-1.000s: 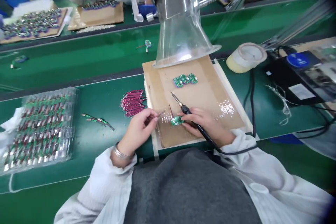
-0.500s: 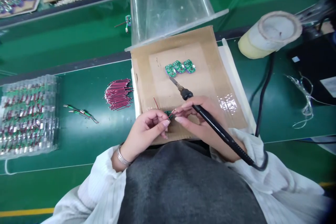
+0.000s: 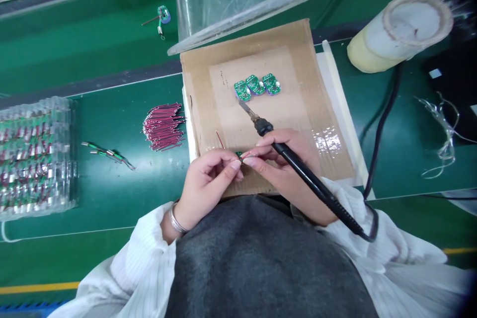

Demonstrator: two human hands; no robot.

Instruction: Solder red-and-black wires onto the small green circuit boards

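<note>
My left hand is closed in a pinch at a small green circuit board, mostly hidden by the fingers. A thin red wire sticks up beside those fingers. My right hand holds a black soldering iron across its palm, the tip pointing up and left. Its thumb and forefinger also pinch a short red wire end at the board, close against the left fingertips. Three green circuit boards lie in a row on the cardboard, just beyond the iron's tip.
A bundle of red wires and a few loose green wires lie to the left, near clear trays of parts. A clear plastic hood overhangs the cardboard's far edge. On the right are a pale cylinder and tangled thin wire.
My right fingers have come in against the left fingertips and now pinch at the red wire on the board. The whole view has shifted slightly, while the objects on the bench stay in place.
</note>
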